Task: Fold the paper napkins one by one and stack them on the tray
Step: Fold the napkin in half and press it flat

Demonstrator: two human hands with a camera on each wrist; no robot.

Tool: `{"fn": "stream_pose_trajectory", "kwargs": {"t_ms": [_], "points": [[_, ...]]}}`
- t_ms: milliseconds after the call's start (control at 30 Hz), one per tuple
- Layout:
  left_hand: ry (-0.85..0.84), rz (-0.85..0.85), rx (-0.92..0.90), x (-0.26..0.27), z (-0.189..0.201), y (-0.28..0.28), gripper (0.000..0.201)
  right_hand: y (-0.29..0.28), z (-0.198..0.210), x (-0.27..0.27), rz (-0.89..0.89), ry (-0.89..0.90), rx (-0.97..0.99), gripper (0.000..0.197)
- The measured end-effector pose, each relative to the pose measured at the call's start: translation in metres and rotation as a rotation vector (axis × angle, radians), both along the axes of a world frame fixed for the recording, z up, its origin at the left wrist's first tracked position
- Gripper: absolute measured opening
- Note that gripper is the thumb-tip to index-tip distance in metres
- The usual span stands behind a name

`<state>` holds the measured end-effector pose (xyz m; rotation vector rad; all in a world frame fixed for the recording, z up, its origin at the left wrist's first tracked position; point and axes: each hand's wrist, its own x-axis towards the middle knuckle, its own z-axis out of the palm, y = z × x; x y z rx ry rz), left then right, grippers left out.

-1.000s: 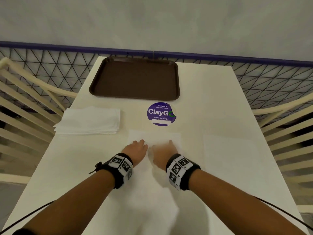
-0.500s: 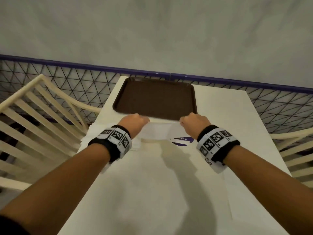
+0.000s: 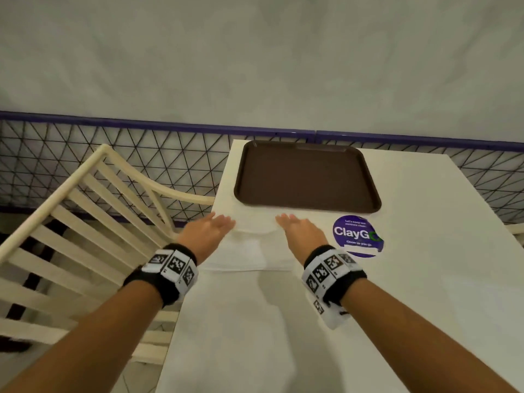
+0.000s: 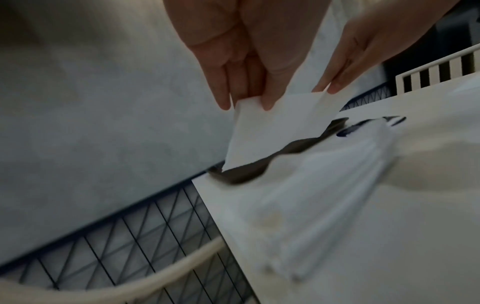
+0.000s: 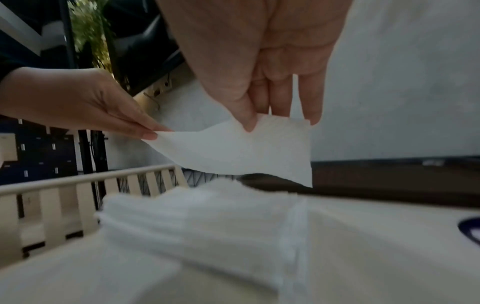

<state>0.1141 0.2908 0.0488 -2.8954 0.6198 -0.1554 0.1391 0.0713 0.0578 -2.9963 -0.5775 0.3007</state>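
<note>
Both hands, left (image 4: 249, 51) and right (image 5: 272, 61), pinched a folded napkin (image 5: 233, 150) above the stack (image 5: 197, 222); the head view hid those thumb-and-fingertip grips.

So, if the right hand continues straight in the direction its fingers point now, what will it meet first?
Probably the brown tray. The right hand pinches the folded napkin above the napkin stack and points at the tray's near rim. Height over the rim is unclear.
</note>
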Motion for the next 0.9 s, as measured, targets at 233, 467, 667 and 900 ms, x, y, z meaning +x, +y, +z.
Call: {"fn": "stream_pose_trajectory", "kwargs": {"t_ms": [233,467,667,900], "points": [[0.136,-0.073,-0.053,-0.014,-0.063,0.005,0.058,0.01,-0.059,-0.018,0.072,0.136,-0.03,0.055],[0.043,-0.082,-0.17,-0.017,-0.076,0.013,0.049,0.012,-0.075,-0.022,0.081,0.135,0.005,0.056],[0.146,0.042,-0.169,-0.02,-0.075,0.017,0.032,0.014,-0.083,-0.021,0.127,0.194,-0.073,0.052],[0.265,0.185,-0.215,-0.014,-0.054,-0.005,0.042,-0.014,-0.071,-0.03,-0.013,0.234,-0.062,0.052]]}}
